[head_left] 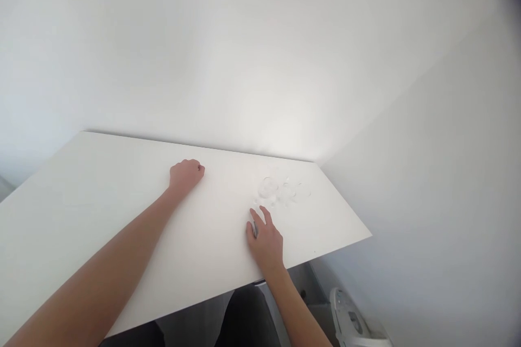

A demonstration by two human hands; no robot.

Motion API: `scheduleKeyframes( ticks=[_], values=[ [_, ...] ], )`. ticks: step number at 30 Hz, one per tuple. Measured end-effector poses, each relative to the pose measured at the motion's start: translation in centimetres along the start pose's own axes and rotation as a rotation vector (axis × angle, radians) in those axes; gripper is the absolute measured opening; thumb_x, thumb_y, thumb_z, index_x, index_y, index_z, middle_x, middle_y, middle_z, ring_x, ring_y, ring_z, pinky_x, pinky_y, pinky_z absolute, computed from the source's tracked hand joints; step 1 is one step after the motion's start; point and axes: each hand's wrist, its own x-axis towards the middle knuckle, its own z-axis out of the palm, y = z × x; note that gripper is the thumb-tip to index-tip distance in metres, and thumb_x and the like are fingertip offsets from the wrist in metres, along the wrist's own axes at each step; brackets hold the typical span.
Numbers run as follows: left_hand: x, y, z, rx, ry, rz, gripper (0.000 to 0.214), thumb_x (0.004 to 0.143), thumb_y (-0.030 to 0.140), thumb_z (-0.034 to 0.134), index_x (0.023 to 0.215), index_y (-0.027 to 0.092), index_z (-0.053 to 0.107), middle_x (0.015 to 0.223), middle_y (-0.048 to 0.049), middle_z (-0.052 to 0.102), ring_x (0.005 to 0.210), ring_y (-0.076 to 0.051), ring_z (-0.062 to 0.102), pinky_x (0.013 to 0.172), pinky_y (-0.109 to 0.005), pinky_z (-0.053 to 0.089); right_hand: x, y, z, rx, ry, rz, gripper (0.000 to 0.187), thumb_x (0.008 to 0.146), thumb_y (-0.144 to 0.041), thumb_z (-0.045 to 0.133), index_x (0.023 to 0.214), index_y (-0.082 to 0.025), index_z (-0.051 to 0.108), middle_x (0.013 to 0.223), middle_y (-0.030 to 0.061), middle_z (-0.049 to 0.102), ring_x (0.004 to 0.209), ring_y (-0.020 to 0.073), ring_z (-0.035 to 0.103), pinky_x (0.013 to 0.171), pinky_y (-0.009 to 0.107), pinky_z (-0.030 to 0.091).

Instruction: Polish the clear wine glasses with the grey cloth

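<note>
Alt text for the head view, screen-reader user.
A person's left hand is curled into a fist at a white table, while the right hand is partly open beside a group of clear round pieces. Whether either holds anything is unclear.

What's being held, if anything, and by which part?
It cannot be told: the left hand is fisted; the right hand has an unclear grey patch beside its thumb.

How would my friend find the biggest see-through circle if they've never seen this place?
Start with the big white table and look at its right part. Just beyond the right hand is a cluster of clear pieces. The clear circle you want is the leftmost of the larger round outlines, looking widest and most sharply edged.
</note>
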Motion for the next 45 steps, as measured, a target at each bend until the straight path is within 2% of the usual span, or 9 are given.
scheduleKeyframes(
  ticks=[4, 9, 23, 32, 36, 38, 40, 42, 45],
  values=[
    [0.0, 0.0, 0.1, 0.004, -0.002, -0.003, 0.028, 0.092, 0.027, 0.042, 0.07, 0.02, 0.057, 0.073, -0.0103, 0.064, 0.067, -0.024, 0.061, 0.061, -0.035, 0.032, 0.0, -0.1, -0.1, 0.006, -0.036, 0.013, 0.045, 0.103, -0.038, 0.042, 0.139, -0.027, 0.066, 0.155, 0.008, 0.055, 0.115, 0.0252, 0.07, 0.087, 0.036, 0.058],
    [0.1, -0.1, 0.2, 0.018, 0.007, 0.003, 0.028, 0.092, 0.027, 0.042, 0.068, 0.02, 0.053, 0.072, -0.0096, 0.063, 0.065, -0.024, 0.061, 0.06, -0.035, 0.032, -0.2, 0.2, 0.3, 0.022, -0.002, 0.018, 0.043, 0.104, -0.036, 0.042, 0.136, -0.025, 0.068, 0.153, 0.0087, 0.058, 0.123, 0.0257, 0.068, 0.092, 0.037, 0.058],
    [0.2, -0.1, 0.4, 0.01, 0.017, -0.001, 0.027, 0.091, 0.029, 0.045, 0.067, 0.02, 0.053, 0.068, -0.0091, 0.061, 0.061, -0.023, 0.059, 0.061, -0.034, 0.032, -0.4, 0.3, 0.4, 0.036, 0.01, 0.015, 0.044, 0.103, -0.036, 0.042, 0.14, -0.026, 0.066, 0.157, 0.0089, 0.053, 0.118, 0.0268, 0.069, 0.088, 0.038, 0.059],
    [0.2, -0.1, 0.3, 0.007, 0.008, 0.001, 0.027, 0.091, 0.027, 0.044, 0.066, 0.02, 0.051, 0.069, -0.009, 0.06, 0.064, -0.024, 0.06, 0.061, -0.035, 0.031, -0.4, 0.3, 0.6, 0.049, 0.018, 0.022, 0.042, 0.103, -0.035, 0.043, 0.134, -0.026, 0.07, 0.152, 0.0063, 0.059, 0.12, 0.0266, 0.068, 0.093, 0.039, 0.057],
    [0.4, -0.3, 0.5, 0.01, 0.012, 0.002, 0.027, 0.091, 0.027, 0.045, 0.065, 0.02, 0.05, 0.067, -0.0087, 0.06, 0.063, -0.023, 0.059, 0.061, -0.034, 0.031, -0.8, 0.3, 0.5, 0.036, 0.07, 0.014, 0.04, 0.103, -0.035, 0.043, 0.13, -0.024, 0.071, 0.151, 0.0086, 0.059, 0.107, 0.0233, 0.071, 0.079, 0.033, 0.056],
    [0.4, -0.3, 0.6, 0.013, 0.011, 0.001, 0.027, 0.09, 0.027, 0.045, 0.065, 0.02, 0.049, 0.067, -0.0085, 0.059, 0.063, -0.023, 0.059, 0.061, -0.034, 0.03, -1.2, 0.1, 0.5, 0.023, 0.112, -0.031, 0.037, 0.103, -0.034, 0.042, 0.115, -0.022, 0.075, 0.14, 0.011, 0.065, 0.087, 0.0174, 0.07, 0.064, 0.027, 0.05],
    [0.4, -0.4, 0.6, 0.017, 0.007, 0.001, 0.027, 0.091, 0.027, 0.045, 0.064, 0.02, 0.048, 0.067, -0.0083, 0.059, 0.062, -0.023, 0.059, 0.061, -0.034, 0.03, -1.6, -0.3, 0.5, -0.003, 0.104, -0.148, 0.034, 0.102, -0.031, 0.043, 0.093, -0.021, 0.074, 0.111, 0.0094, 0.072, 0.074, 0.0137, 0.064, 0.057, 0.025, 0.04],
    [0.3, -0.3, 0.5, 0.023, 0.008, 0.0, 0.029, 0.091, 0.027, 0.045, 0.063, 0.02, 0.046, 0.067, -0.0082, 0.06, 0.061, -0.022, 0.058, 0.06, -0.034, 0.03, -1.8, -0.8, 0.6, -0.035, 0.063, -0.257, 0.031, 0.1, -0.028, 0.047, 0.078, -0.021, 0.068, 0.085, 0.0053, 0.067, 0.071, 0.0135, 0.059, 0.056, 0.025, 0.032],
    [0.2, -0.3, 0.4, 0.035, 0.016, 0.002, 0.03, 0.091, 0.028, 0.044, 0.062, 0.02, 0.044, 0.067, -0.0085, 0.061, 0.059, -0.021, 0.057, 0.059, -0.034, 0.029, -1.6, -1.5, 0.7, -0.052, 0.036, -0.272, 0.028, 0.097, -0.026, 0.05, 0.074, -0.02, 0.063, 0.077, 0.0029, 0.062, 0.069, 0.0126, 0.055, 0.057, 0.026, 0.026]
  ],
)
